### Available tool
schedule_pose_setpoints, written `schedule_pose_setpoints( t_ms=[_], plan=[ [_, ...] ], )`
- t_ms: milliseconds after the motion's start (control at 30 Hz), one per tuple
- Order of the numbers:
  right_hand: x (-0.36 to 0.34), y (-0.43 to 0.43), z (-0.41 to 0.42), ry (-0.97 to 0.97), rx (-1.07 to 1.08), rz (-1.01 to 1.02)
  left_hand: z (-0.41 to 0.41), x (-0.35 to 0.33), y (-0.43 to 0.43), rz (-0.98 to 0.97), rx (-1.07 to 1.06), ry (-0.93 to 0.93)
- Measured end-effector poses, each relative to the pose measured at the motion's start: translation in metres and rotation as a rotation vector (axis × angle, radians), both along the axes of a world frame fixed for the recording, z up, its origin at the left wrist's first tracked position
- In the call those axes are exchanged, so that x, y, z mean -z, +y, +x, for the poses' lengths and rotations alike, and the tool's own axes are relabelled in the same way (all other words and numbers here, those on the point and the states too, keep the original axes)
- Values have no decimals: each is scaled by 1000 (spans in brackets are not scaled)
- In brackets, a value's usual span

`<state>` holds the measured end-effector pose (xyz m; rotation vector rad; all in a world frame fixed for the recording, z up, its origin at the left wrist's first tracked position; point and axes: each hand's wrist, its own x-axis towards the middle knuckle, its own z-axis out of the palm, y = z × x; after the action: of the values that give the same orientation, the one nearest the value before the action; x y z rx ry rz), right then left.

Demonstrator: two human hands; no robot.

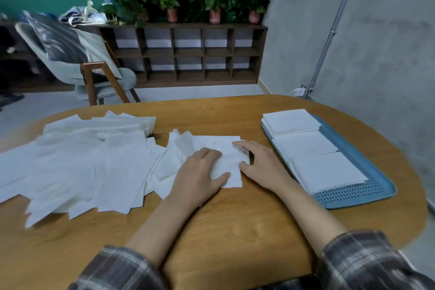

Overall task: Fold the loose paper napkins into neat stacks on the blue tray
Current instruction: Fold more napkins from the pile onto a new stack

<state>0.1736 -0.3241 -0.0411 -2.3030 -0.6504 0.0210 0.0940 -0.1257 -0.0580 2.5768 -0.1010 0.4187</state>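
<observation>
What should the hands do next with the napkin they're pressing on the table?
Probably finish the fold. The left hand and right hand both lie flat on one napkin beside the loose pile, not gripping it. Three folded stacks already sit on the blue tray; this napkin looks larger than them.

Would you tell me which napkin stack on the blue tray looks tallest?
The farthest stack on the blue tray; its layered side edge is visibly thicker.

Three napkin stacks (306,146), one blue tray (367,193), two hands (200,172), four potted plants (215,0)
</observation>
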Motion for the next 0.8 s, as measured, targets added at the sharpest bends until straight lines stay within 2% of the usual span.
schedule_pose_setpoints(
  t_ms=[167, 267, 367, 500, 667, 800],
  plan=[
    [1, 11, 14, -10, -59, 131, 3, 0, 6, -70, 47, -60],
    [-1, 17, 19, 43, -99, 261, 2, -3, 11, -172, 36, -142],
    [2, 17, 21, 10, -120, 294, -1, -8, 14, -297, 2, -200],
    [1, 17, 20, 20, -149, 372, -3, -20, 11, -492, -22, -198],
    [-7, 21, 14, 121, -125, 536, -11, -33, 8, -776, -59, -95],
    [-10, 21, 9, 154, -108, 617, -16, -41, 7, -823, -34, -109]
  ],
)
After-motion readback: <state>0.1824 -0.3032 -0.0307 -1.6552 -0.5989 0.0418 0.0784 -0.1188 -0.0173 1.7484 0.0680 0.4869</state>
